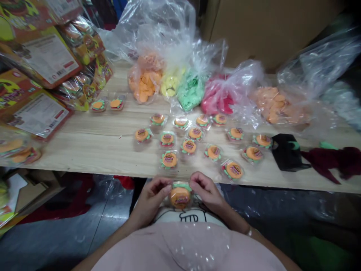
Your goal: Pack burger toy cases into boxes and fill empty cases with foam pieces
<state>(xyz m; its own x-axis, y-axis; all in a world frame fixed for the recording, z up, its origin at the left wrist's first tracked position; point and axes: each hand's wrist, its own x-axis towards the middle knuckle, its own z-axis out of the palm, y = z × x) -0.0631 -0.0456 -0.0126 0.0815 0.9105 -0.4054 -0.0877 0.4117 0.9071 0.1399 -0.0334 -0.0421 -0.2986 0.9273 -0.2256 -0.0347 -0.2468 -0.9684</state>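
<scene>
Just off the table's front edge, my two hands hold a toy burger in a clear plastic case (180, 197) between them. My left hand (156, 194) pinches the case at its upper left corner, while my right hand (205, 188) grips the upper right corner with thumb and finger. An orange bun with a printed label and a green frill show through the case. Right beyond my hands, several similar cased burgers (169, 160) lie spread over the wooden table (93, 145).
Along the back sit clear bags of orange pieces (145, 82), yellow pieces (170, 86), green pieces (191, 88), pink pieces (217, 96) and peach pieces (278, 105). Printed packages (47, 56) are stacked at left. At right are a black box (287, 152) and dark red cloth (335, 162).
</scene>
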